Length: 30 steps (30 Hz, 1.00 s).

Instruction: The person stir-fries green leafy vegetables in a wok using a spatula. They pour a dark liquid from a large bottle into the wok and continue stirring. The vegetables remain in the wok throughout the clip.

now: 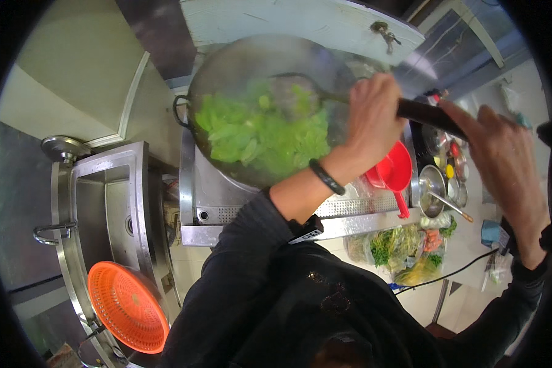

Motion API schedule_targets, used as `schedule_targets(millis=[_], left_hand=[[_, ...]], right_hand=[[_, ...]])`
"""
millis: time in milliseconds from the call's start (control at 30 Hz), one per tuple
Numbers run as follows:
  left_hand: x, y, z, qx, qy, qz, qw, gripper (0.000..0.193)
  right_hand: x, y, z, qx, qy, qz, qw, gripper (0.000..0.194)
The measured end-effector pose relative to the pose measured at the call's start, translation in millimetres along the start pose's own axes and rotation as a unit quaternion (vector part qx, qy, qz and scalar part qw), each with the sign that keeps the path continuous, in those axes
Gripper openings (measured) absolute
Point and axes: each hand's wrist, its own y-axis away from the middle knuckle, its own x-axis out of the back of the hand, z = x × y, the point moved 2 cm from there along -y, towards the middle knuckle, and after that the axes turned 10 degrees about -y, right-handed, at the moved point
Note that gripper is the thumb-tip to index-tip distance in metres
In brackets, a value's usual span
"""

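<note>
A very large dark wok (pixel 225 60) stands on the steel stove, holding a heap of bright green leafy vegetables (pixel 276 138) under steam. The wide round head of a long-handled wok utensil (pixel 423 112) lies over the leaves, with green pieces on it; blur hides whether the head is perforated. My left hand (pixel 375 122) grips the shaft near the wok's right side, with a black bracelet on the wrist. Farther right, my right hand (pixel 501 147) is closed around the dark handle near its end. A red plastic ladle (pixel 391 170) lies on the stove just beneath my left forearm and hand.
Left of the stove is a steel sink (pixel 119 207) with an orange plastic colander (pixel 129 308) at its near end. To the right are a metal bowl (pixel 431 184) with a ladle in it and several seasoning containers. Bagged greens (pixel 395 246) lie near the stove's front edge.
</note>
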Motion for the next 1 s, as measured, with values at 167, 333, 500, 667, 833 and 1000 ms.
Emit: schedule_targets(millis=[167,333,500,667,833,1000], left_hand=[[-33,22,42,0.104,0.225,-0.214,0.945,0.036],[-17,73,-57,0.188,0.077,-0.45,0.869,0.037],[42,112,-149,-0.039,-0.161,-0.388,0.907,0.016],[65,82,-140,-0.075,-0.191,-0.356,0.912,0.03],[44,81,-90,-0.129,-0.07,-0.399,0.905,0.038],[27,100,-22,-0.125,0.033,-0.413,0.901,0.031]], right_hand=[[32,-26,18,-0.019,-0.074,-0.255,0.964,0.018],[-32,-80,-34,0.033,-0.353,-0.393,0.848,0.022],[-172,-52,-166,-0.046,-0.713,-0.248,0.654,0.042],[-175,-31,-180,-0.165,-0.931,-0.243,0.215,0.041],[-143,35,-159,-0.279,-0.934,-0.213,0.064,0.033],[-130,109,-114,-0.291,-0.921,-0.221,0.133,0.039]])
